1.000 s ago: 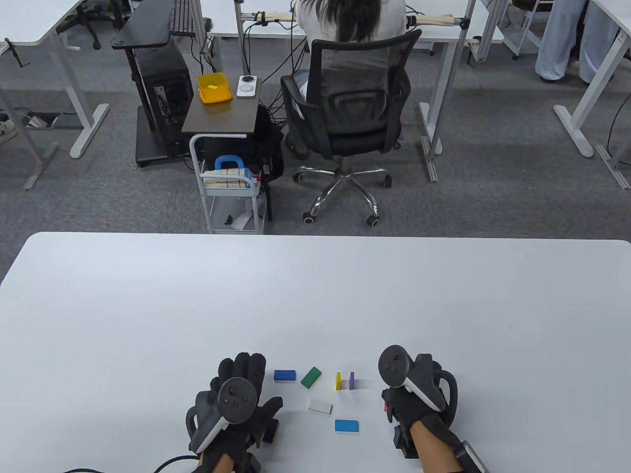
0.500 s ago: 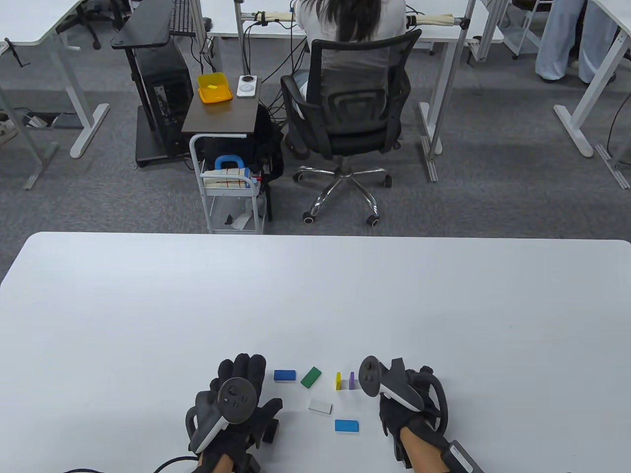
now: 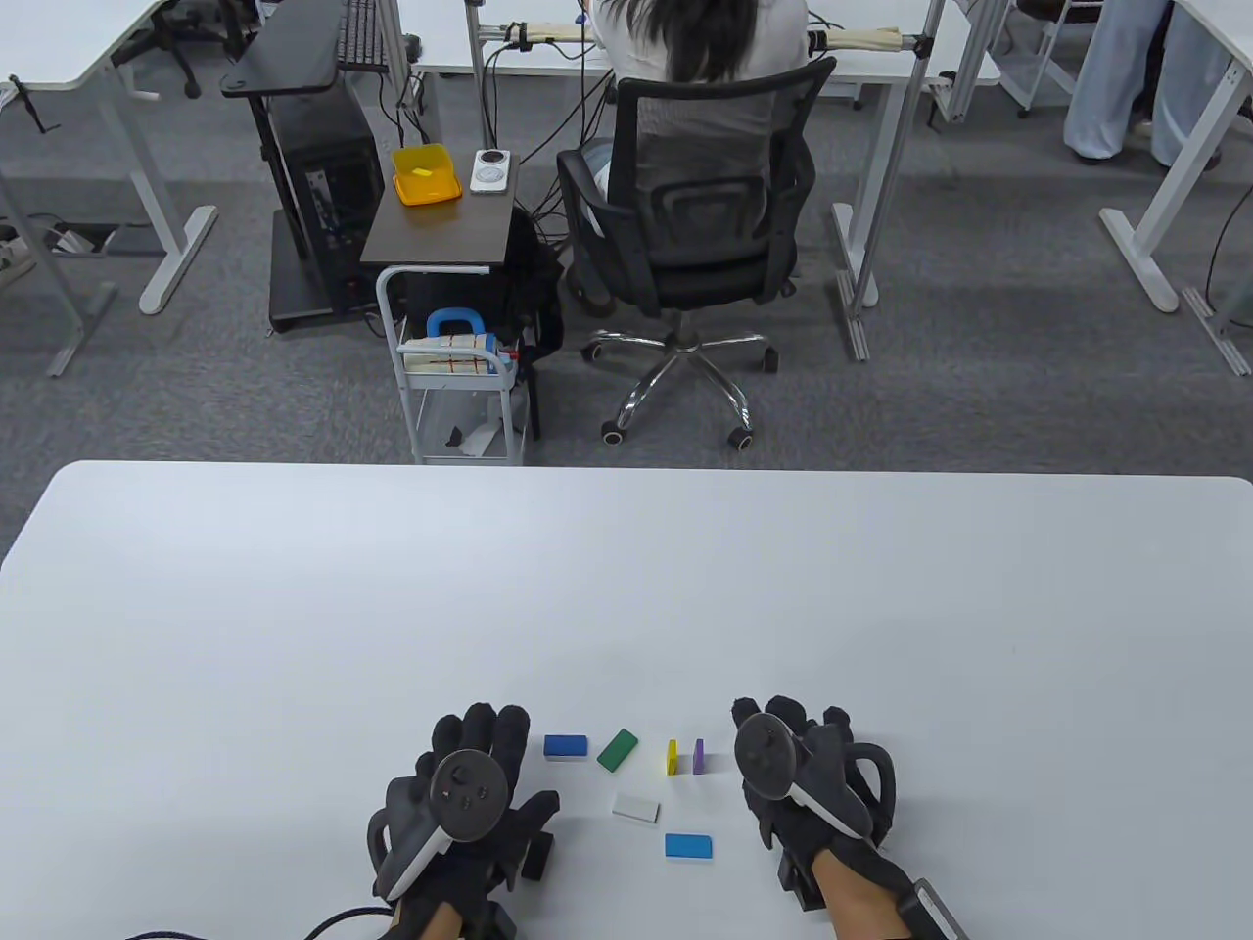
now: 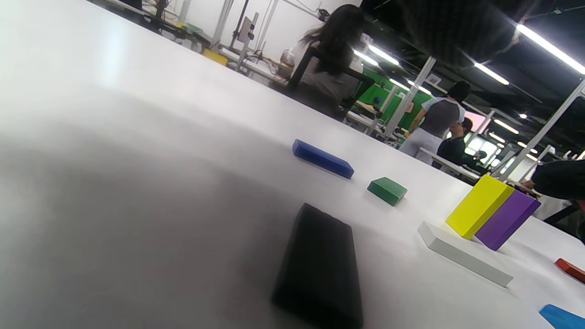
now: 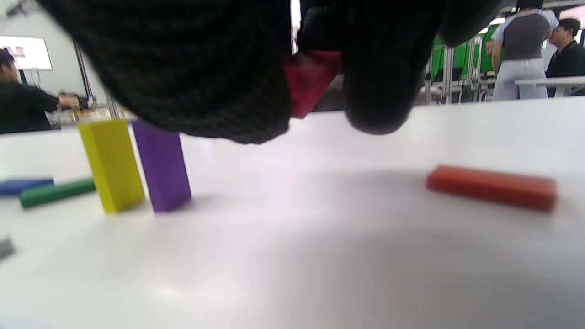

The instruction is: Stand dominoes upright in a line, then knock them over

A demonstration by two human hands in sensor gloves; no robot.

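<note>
A yellow domino [image 3: 672,756] and a purple domino [image 3: 698,756] stand upright side by side. Lying flat are a dark blue domino [image 3: 566,747], a green domino [image 3: 618,749], a white domino [image 3: 636,808] and a light blue domino [image 3: 688,846]. My right hand [image 3: 783,720] hovers just right of the purple one. In the right wrist view it pinches a pink domino [image 5: 311,84] above the table. An orange-red domino [image 5: 491,187] lies flat beneath that hand. My left hand [image 3: 494,749] rests flat, fingers spread, left of the dark blue domino. A black domino [image 4: 320,269] lies beside it.
The white table [image 3: 626,587] stretches wide beyond the dominoes. Past its far edge stand a small cart [image 3: 460,382] and an office chair [image 3: 690,225] with a seated person.
My right hand swung left toward the purple domino, then turned palm-down with its fingers pointing away. The left hand and the dominoes on the table stayed put.
</note>
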